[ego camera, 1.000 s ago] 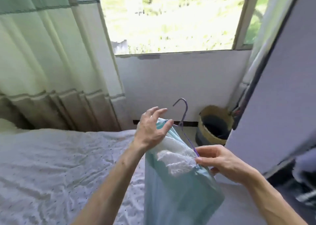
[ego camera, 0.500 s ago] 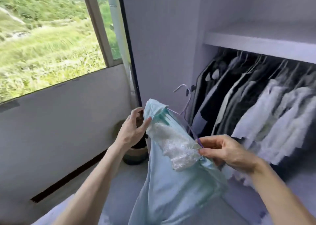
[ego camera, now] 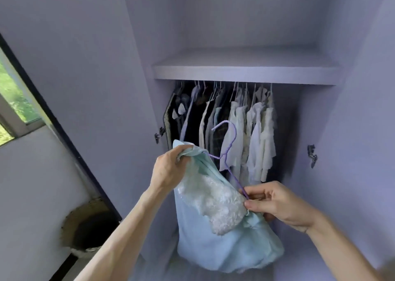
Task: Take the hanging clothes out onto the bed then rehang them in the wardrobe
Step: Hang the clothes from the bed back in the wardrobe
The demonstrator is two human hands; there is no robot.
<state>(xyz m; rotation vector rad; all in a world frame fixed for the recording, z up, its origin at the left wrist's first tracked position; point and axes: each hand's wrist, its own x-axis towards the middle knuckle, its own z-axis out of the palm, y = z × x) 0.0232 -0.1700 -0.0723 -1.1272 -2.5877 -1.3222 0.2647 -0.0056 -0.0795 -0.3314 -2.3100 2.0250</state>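
Note:
A light blue garment (ego camera: 215, 244) with a white lace panel (ego camera: 215, 201) hangs on a purple wire hanger (ego camera: 232, 139), held up in front of the open wardrobe. My left hand (ego camera: 168, 169) grips the garment's upper left shoulder. My right hand (ego camera: 277, 203) pinches the hanger's lower right end together with the cloth. The hanger's hook points up toward the rail, below it and apart from it. Several dark and white clothes (ego camera: 233, 128) hang on the rail under the shelf (ego camera: 245, 71).
The wardrobe's left door (ego camera: 81, 71) stands open, with a hinge (ego camera: 159, 132) at its edge; another hinge (ego camera: 312, 155) sits on the right side. A woven basket (ego camera: 85, 227) stands on the floor at lower left, under a window (ego camera: 12, 96).
The view has swung from the bed and window round to the open wardrobe. Both hands kept their hold and carried the blue garment on its hanger up in front of the hanging clothes.

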